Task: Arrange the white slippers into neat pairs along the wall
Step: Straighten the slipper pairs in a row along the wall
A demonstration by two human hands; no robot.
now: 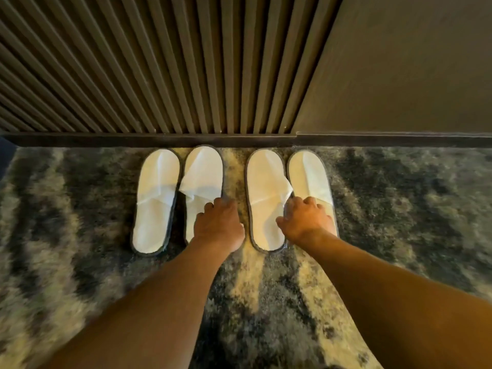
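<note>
Slippers (262, 187) under curled fingers (310, 202)

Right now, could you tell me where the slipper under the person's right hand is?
In the head view, the rightmost slipper lies at the right end of the row of four, toe toward the dark baseboard, under the right hand.

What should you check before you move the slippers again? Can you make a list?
1. Four slippers there: ok, all in view.
2. Toes near the wall: ok, all point at it.
3. Left pair straight: not ok, outer slipper sits lower than the inner slipper.
4. Right pair level: ok, third slipper and fourth slipper line up closely.
5. Left hand on the inner slipper: ok, resting on it.
6. Right hand grip on the fourth slipper: cannot tell, fingers hide it.
</note>
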